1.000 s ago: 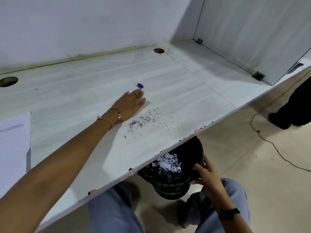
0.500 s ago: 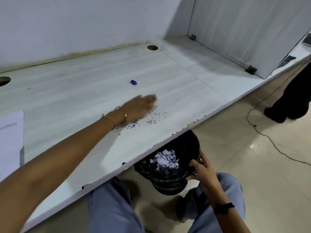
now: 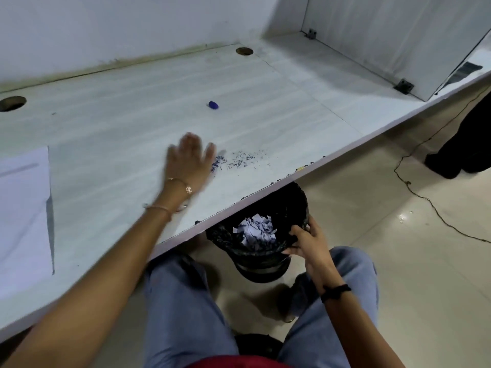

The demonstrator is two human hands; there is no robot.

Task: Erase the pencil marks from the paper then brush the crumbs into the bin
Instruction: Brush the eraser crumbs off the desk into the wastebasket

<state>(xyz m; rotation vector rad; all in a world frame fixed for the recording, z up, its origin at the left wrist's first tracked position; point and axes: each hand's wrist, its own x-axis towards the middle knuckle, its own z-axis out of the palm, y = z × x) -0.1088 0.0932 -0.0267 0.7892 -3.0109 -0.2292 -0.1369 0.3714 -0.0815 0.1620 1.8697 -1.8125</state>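
A: Left hand [image 3: 190,162]?
B: Out over the desk [image 3: 119,115], nearer the front edge than the back. Fingers straight and spread, gripping nothing. Too blurred to tell whether touching the surface or just above it.
A: And the crumbs [image 3: 240,160]?
B: Strewn just right of that hand, purple-blue, in a loose band close to the front edge.
A: Bin [image 3: 299,205]?
B: Black, tucked under the front edge, just below the crumbs and partly hidden by the desk. Torn white scraps [image 3: 256,229] inside.
A: Right hand [image 3: 305,241]?
B: Clamped on the bin's rim, fingers curled over it. Black band [image 3: 335,290] on the wrist.
A: Paper [image 3: 24,208]?
B: Flat at the left edge of the desk, well apart from the crumbs, with one faint grey line near its far end.
A: Eraser [image 3: 213,104]?
B: Small, blue, alone mid-desk, beyond the left hand, toward the back edge.
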